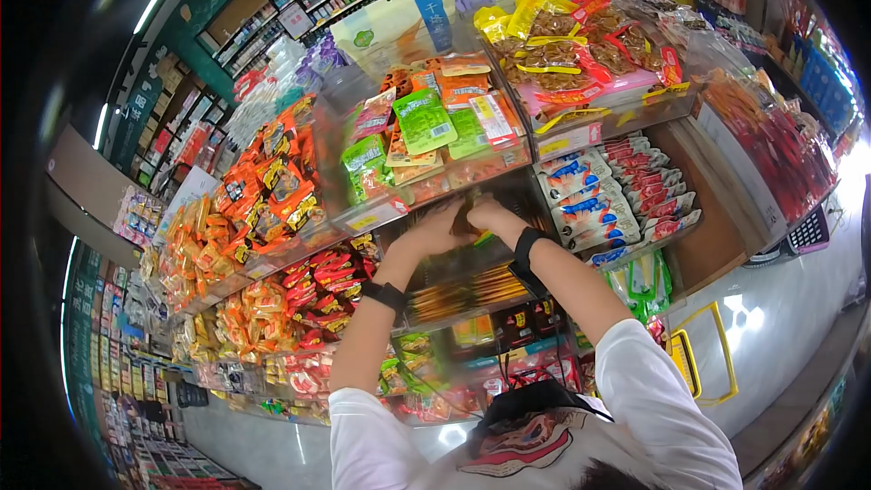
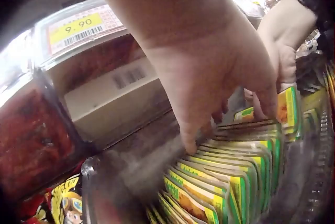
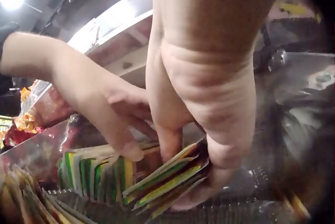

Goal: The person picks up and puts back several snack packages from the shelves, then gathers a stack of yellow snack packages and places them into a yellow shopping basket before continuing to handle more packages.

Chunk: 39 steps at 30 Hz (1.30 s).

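A row of flat snack packets (image 2: 225,182) with yellow and green edges stands upright in a clear plastic bin, in the left wrist view. My left hand (image 1: 435,229) reaches down over this row, its fingers (image 2: 189,139) extended and touching the packet tops. In the right wrist view, my right hand (image 3: 204,98) pinches a few of the packets (image 3: 170,177) between thumb and fingers, tilted away from the standing row (image 3: 97,174). Both hands are close together inside the bin. Parts of the left fingers are hidden behind the right hand in the right wrist view.
A shelf with a price tag (image 2: 78,27) overhangs the bin's far side. Green and orange snack bags (image 1: 424,122) lie in the tray above. White-and-blue packets (image 1: 585,200) fill the bin to the right, and another packet row (image 1: 467,295) stands nearer my body.
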Tool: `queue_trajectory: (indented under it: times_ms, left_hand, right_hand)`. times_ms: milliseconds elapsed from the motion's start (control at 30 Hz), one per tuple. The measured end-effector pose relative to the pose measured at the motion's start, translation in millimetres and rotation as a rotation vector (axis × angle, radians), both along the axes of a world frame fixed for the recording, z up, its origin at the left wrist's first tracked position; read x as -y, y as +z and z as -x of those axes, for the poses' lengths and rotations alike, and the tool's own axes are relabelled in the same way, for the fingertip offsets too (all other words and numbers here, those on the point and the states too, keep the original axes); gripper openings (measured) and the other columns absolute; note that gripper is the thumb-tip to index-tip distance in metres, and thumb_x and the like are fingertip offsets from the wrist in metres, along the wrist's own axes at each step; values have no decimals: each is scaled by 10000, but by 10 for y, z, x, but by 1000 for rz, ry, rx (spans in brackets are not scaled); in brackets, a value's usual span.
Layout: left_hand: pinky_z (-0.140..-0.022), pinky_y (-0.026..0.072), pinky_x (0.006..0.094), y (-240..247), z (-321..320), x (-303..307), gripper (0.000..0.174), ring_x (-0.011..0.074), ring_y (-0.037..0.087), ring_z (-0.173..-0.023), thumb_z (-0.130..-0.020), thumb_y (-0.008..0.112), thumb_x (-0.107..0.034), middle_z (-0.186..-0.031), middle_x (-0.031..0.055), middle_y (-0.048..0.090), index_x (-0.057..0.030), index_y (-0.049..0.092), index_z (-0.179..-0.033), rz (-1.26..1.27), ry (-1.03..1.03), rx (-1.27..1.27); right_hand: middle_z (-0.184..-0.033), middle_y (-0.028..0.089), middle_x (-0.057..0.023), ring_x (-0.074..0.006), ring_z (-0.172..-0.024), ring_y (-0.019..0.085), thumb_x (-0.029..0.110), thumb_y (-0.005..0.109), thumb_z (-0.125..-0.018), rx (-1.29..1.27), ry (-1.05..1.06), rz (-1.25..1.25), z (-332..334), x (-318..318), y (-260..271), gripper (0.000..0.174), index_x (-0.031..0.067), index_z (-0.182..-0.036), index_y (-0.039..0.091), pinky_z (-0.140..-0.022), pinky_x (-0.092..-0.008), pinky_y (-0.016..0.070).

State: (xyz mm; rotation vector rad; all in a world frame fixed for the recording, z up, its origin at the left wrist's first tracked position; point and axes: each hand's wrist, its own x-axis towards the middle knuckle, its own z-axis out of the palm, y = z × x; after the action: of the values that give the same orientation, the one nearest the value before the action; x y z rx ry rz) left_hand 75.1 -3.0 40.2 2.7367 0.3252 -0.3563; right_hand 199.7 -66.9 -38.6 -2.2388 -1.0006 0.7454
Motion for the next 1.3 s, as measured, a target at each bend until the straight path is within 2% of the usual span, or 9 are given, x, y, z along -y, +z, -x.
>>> queue_trajectory:
  times_ms: [233,300,367,467,667,767,967,1067,1300]
  left_hand:
    - [-1108,182,497,-109,110,44,1105,328,153,-1382,-644,720,-567,-1494,198,130,-68,145,-1446,-294,-101,-43]
    - [-1101,169,528,-175,118,44,1090,336,145,-1383,-640,735,-539,-1494,199,125,-89,155,-1446,-299,-110,-8]
    - [-1099,163,540,-213,107,68,1072,344,137,-1383,-638,749,-506,-1493,200,127,-112,165,-1446,-296,-110,9]
    - [-1103,161,533,-168,64,163,1045,358,129,-1382,-641,766,-456,-1489,201,134,-144,176,-1445,-289,-111,3]
    - [-1107,163,525,-129,-7,261,1047,371,146,-1374,-632,788,-406,-1493,183,117,-169,173,-1446,-308,-122,6]
    - [-1108,164,526,-120,-26,249,1066,366,155,-1373,-623,797,-393,-1494,169,119,-182,157,-1449,-296,-115,19]
    - [-1109,162,533,-169,-51,171,1090,336,152,-1381,-627,790,-410,-1509,120,116,-196,116,-1457,-309,-103,-17]
    - [-1108,155,541,-192,-48,141,1092,324,138,-1387,-634,776,-443,-1520,102,99,-180,111,-1459,-338,-113,-20]
    - [-1102,138,560,-209,-78,117,1091,322,107,-1394,-642,759,-476,-1522,102,95,-109,130,-1455,-398,-120,-88]
  right_hand:
    - [-1065,603,-245,-320,-950,601,234,475,-832,-186,91,176,-63,223,338,360,-17,-1054,607,-779,-388,487]
    - [-1101,556,-290,-366,-907,605,190,420,-871,-410,59,-100,-211,227,-113,422,-77,-1199,411,-733,-453,500]
    - [-1114,533,-304,-384,-868,612,154,391,-891,-559,-4,-234,-231,262,-224,448,-102,-1254,331,-707,-494,510]
    - [-1062,555,-258,-370,-830,622,85,390,-883,-683,-114,-99,-290,285,-37,339,-81,-1178,389,-695,-504,524]
    - [-1032,567,-209,-351,-805,629,37,391,-885,-972,-60,-180,-484,320,-245,295,-43,-1169,401,-681,-471,538]
    - [-1091,545,-207,-338,-844,624,49,447,-889,-1010,-14,-292,-481,375,-290,325,-19,-1202,390,-708,-464,538]
    - [-1340,357,-256,-380,-1060,535,83,532,-887,-865,-76,-216,-282,460,85,636,27,-1416,183,-801,-485,512]
    - [-1395,281,-264,-406,-1100,501,111,535,-891,-804,-44,-149,-251,456,172,709,39,-1443,97,-824,-496,499]
    - [-1167,500,-215,-347,-927,603,25,458,-872,-928,73,-104,-486,301,-180,590,38,-1406,209,-743,-469,522]
